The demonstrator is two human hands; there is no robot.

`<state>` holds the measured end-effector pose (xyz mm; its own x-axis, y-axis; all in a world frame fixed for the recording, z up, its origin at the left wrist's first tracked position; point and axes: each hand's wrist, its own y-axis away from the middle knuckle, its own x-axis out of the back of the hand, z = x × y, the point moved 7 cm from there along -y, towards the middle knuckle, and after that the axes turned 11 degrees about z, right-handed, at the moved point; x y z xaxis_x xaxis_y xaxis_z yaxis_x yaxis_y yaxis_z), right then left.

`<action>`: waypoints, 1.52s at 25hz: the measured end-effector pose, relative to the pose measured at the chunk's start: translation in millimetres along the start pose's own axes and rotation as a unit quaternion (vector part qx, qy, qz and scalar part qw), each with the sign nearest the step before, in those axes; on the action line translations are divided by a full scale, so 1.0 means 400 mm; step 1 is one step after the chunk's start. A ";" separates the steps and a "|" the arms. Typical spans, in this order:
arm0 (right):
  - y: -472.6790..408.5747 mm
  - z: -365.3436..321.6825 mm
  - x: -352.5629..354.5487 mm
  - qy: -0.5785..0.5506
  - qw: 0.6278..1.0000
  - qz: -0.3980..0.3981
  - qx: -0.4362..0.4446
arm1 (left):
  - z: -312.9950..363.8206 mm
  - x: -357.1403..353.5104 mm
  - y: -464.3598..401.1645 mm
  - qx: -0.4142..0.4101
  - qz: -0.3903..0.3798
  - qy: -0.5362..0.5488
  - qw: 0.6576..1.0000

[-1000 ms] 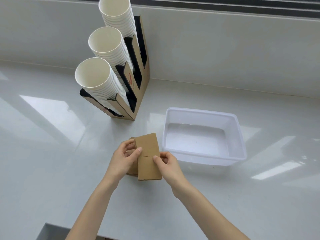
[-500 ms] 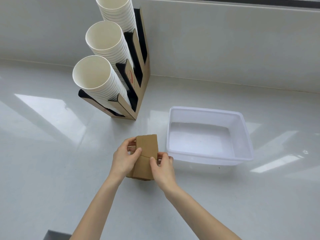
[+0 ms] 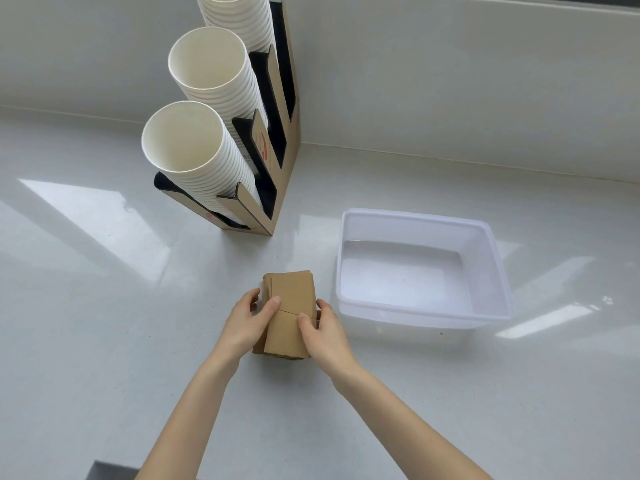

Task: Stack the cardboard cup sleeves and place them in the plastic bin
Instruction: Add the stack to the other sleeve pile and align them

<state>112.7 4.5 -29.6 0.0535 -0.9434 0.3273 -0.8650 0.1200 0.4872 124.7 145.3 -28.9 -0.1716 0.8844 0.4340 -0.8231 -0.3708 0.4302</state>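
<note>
A stack of flat brown cardboard cup sleeves (image 3: 289,296) lies on the white counter, just left of the clear plastic bin (image 3: 491,258). My left hand (image 3: 244,323) grips the stack's left side with the thumb on the top sleeve. My right hand (image 3: 323,332) grips the right side, its thumb also on top. The sleeves are roughly lined up, with lower edges peeking out at the left and bottom. The bin holds nothing.
A cardboard cup holder (image 3: 277,140) with three tilted stacks of white paper cups (image 3: 194,147) stands at the back left. A white wall (image 3: 450,74) runs behind the counter. A dark edge (image 3: 104,471) shows at the bottom left.
The top sleeve has settled lower onto the stack, and both hands have closed in on its sides. The view has tilted slightly.
</note>
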 end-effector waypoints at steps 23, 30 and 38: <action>0.067 0.001 0.019 0.012 0.995 -0.090 0.028 | -0.033 -0.040 0.113 0.082 -0.080 0.197 0.974; 0.101 0.010 0.042 0.036 0.991 -0.102 0.081 | -0.046 -0.056 0.160 0.090 -0.067 0.258 0.960; 0.128 0.018 0.129 -0.042 0.992 -0.083 0.088 | -0.013 -0.081 0.205 0.059 -0.041 0.351 0.934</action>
<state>67.5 -40.3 6.3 0.1675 -0.9689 0.1823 -0.9218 -0.0883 0.3775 59.9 87.8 -11.8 -0.4565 0.8640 -0.2122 -0.7908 -0.2847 0.5419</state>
